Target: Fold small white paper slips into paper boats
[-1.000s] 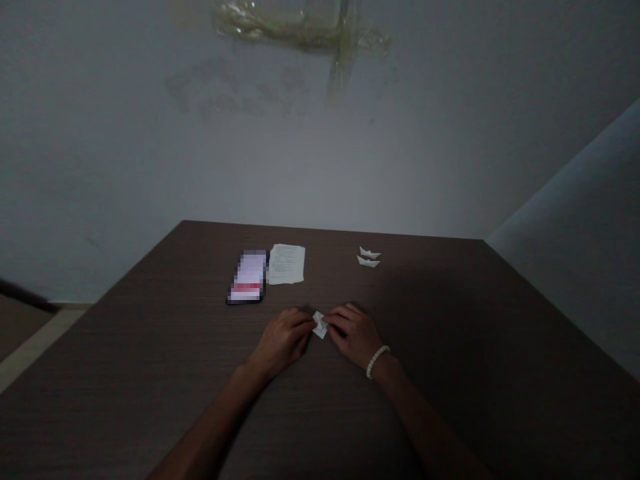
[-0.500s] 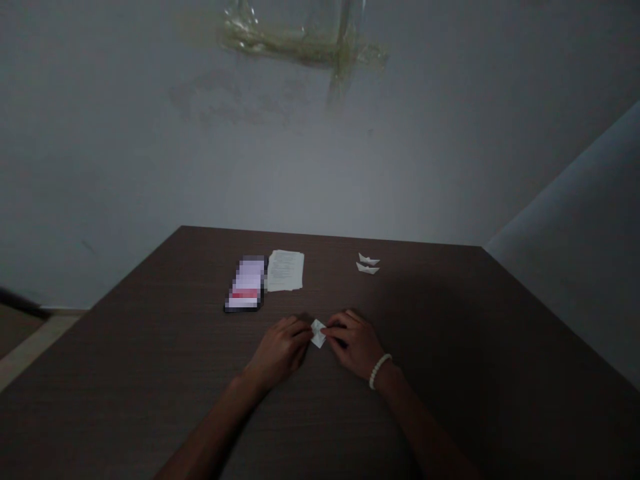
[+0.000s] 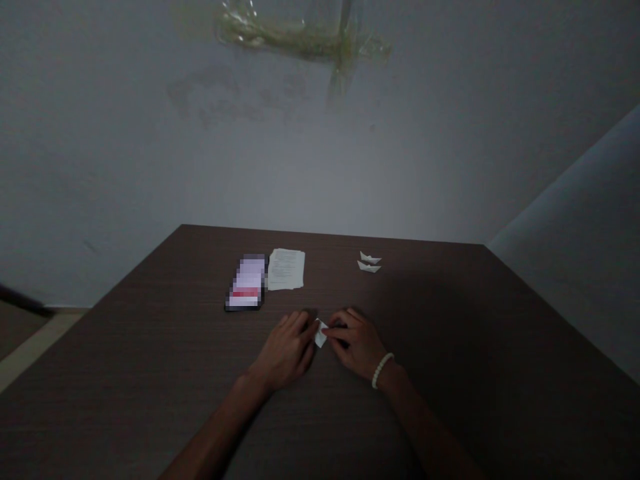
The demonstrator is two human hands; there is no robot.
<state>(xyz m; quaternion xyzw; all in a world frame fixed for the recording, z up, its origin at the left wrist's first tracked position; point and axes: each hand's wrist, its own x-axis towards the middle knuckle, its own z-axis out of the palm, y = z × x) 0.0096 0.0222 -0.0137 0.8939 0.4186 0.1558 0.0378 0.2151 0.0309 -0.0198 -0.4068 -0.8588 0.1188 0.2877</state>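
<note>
A small folded piece of white paper (image 3: 321,335) lies between my two hands near the middle of the table. My left hand (image 3: 289,348) holds its left edge, the index finger reaching over the upper left part. From the other side, my right hand (image 3: 359,341) grips the paper's right edge between thumb and fingertips; a pale bead bracelet is on that wrist. The fingertips cover part of the folds. Farther off, to the right, two white paper boats (image 3: 369,262) sit one behind the other.
A phone (image 3: 247,283) with a lit, blurred screen lies left of my hands. Beside it is a stack of printed paper pieces (image 3: 287,269). The dark brown wooden table (image 3: 150,333) meets a grey wall with tape on it.
My left index finger has moved forward over the paper's upper left part, covering more of it. My right hand keeps its grip. The view has tilted slightly.
</note>
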